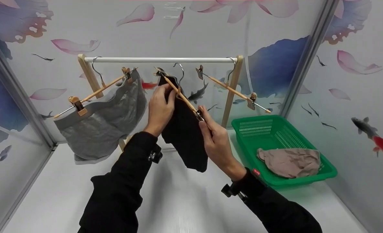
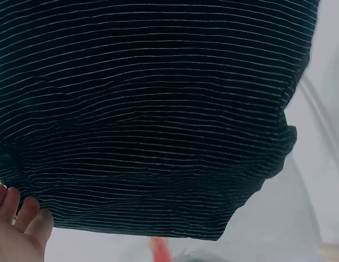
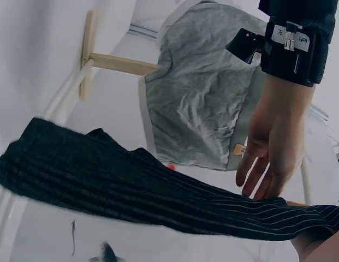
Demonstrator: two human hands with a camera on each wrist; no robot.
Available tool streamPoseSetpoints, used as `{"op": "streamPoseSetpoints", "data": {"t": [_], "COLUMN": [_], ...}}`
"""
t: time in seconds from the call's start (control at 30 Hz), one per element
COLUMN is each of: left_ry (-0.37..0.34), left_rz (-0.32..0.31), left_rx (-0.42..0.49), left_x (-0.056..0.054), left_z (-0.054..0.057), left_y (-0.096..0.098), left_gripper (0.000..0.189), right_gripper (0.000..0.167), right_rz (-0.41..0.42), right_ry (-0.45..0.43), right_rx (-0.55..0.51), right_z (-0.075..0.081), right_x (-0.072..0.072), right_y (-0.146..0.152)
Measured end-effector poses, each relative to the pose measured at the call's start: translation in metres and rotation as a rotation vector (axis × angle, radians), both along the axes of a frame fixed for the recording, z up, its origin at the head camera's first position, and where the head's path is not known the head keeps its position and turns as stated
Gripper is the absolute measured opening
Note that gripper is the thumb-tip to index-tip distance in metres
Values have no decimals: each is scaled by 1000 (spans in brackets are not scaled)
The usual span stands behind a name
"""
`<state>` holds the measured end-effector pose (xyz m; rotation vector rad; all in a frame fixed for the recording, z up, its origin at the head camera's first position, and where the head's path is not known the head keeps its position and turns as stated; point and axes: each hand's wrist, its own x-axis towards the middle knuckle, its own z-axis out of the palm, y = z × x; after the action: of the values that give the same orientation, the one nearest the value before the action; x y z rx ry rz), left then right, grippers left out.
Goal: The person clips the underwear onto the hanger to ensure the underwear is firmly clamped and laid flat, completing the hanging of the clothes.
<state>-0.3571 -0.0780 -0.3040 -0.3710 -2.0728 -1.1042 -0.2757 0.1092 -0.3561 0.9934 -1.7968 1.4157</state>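
Black underpants with thin pale stripes [image 1: 186, 139] hang from a wooden clip hanger [image 1: 186, 101] held in mid-air. The hanger's metal hook [image 1: 182, 72] is apart from the rail, just below it. My left hand [image 1: 160, 108] pinches the waistband near the middle of the hanger; in the right wrist view its fingers meet the striped cloth [image 3: 131, 188]. At the hanger's near end my right hand [image 1: 218, 142] pinches the clip [image 1: 199, 115] between thumb and fingers. The far clip [image 1: 159, 72] sits at the cloth's other end. The right fingertips are partly hidden.
Grey underpants [image 1: 101, 124] hang by two clips from a hanger at the rail's left. Another clip hanger [image 1: 227, 86] hangs bare at the right of the white rail [image 1: 159, 60]. A green basket [image 1: 243, 142] with beige-pink cloth [image 1: 291, 162] stands on the white table [image 1: 185, 207].
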Motion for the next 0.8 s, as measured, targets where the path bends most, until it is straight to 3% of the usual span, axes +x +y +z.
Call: {"op": "streamPoseSetpoints", "data": {"t": [0.2,0.37,0.67,0.8], "left_ry": [13,-47,-164,-191], "left_rz": [-11,-15,-22,-36], "left_rx": [-51,-99,-204,-206], "left_x": [-2,-4,-5,-6], "left_z": [17,25,27,24], "left_y": [-6,-10,-17,-19], "left_gripper": [29,36,41,41], "right_gripper": [48,50,52,53], "right_rz": [5,16,-24,4], "right_ry": [-3,-13,-40,-78], "right_rx": [17,27,56,63], "right_z": [15,24,28,28], "right_x": [2,0,-2,-2], "right_y": [-7,-15,-25,-28]}}
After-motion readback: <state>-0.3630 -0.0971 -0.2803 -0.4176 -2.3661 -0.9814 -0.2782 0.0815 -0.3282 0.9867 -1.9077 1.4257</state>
